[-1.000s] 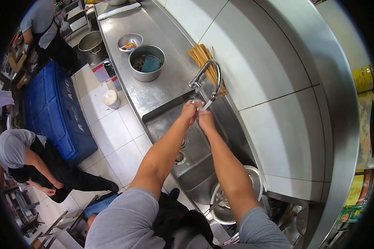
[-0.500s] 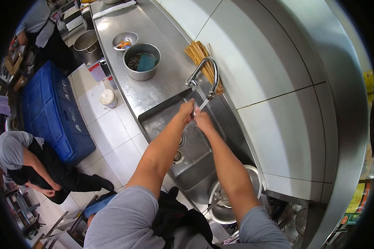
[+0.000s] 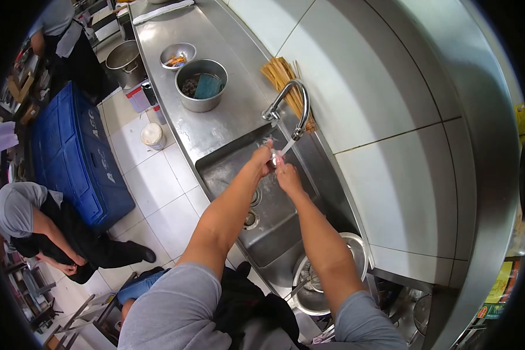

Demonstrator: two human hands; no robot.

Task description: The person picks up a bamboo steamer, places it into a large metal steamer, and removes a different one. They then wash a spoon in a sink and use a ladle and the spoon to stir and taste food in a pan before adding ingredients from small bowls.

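Note:
Water runs from the curved chrome faucet (image 3: 303, 111) onto my two hands, held close together over the steel sink (image 3: 277, 224). My left hand (image 3: 263, 158) has its fingers closed round something small and pale or shiny, too blurred to name. My right hand (image 3: 287, 176) meets it from the right, fingers bent in and closed at the same small thing. What lies between the hands is mostly hidden by fingers and splashing water.
On the steel counter (image 3: 227, 87) stand a deep pot (image 3: 199, 105) holding a blue-green scouring pad and a small bowl (image 3: 178, 53). A bundle of thin sticks (image 3: 283, 81) lies behind the faucet. Metal basins (image 3: 356, 251) sit by my right arm. A co-worker (image 3: 41, 227) is at left.
My right hand has shifted slightly down, its fingers pointing more upward, and a shiny patch now shows between the hands. Water keeps running. The view has moved a little.

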